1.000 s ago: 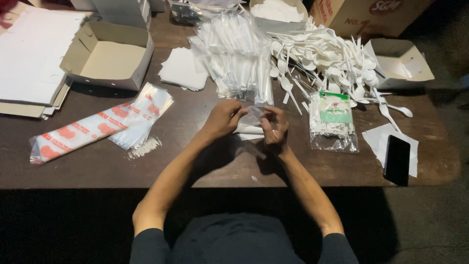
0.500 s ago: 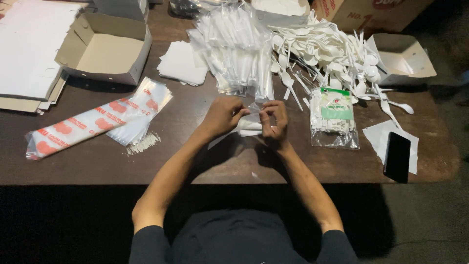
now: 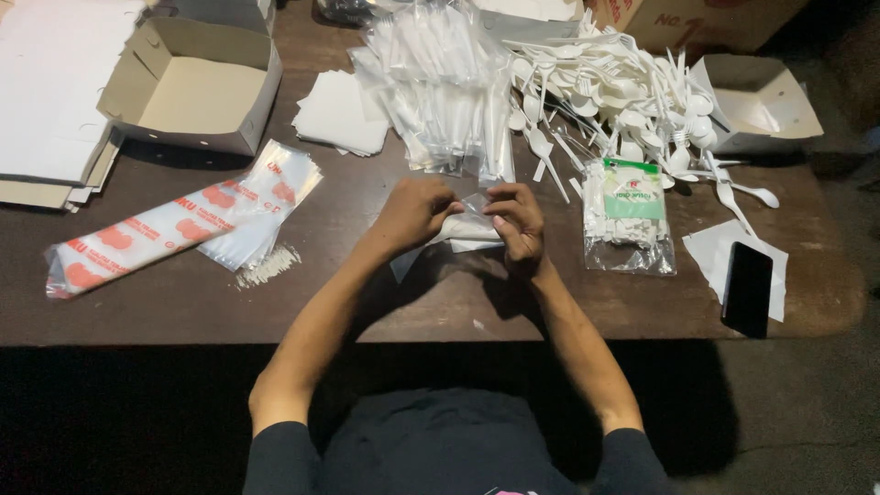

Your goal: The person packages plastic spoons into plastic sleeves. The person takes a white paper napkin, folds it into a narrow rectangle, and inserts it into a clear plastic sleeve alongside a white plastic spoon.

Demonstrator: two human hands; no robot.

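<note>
- Both my hands are up together at the middle of the brown table (image 3: 183,302), same spot as a moment ago; they have barely shifted.
- My left hand (image 3: 412,213) is curled, fingers closed on the left end of a small clear sleeve (image 3: 469,226) with something white inside it.
- My right hand (image 3: 518,220) pinches the sleeve's right end, thumb and fingertips tight on the plastic.
- What changed: the sleeve looks drawn a little closer between my hands than half a second back, so the work on it seems to be carrying on rather than finished. Exactly what my fingertips do at the opening, I cannot tell.
- At twelve o'clock lies the pile of filled sleeves (image 3: 440,82), its near edge just beyond my fingers.
- At one o'clock, the heap of loose white spoons and forks (image 3: 614,87).
- At three o'clock, a bag of toothpicks (image 3: 628,220), and past it a black phone (image 3: 747,289) on white paper.
- At nine o'clock, a red-printed stack of bags (image 3: 174,229); at ten o'clock, an open cardboard box (image 3: 192,87).
</note>
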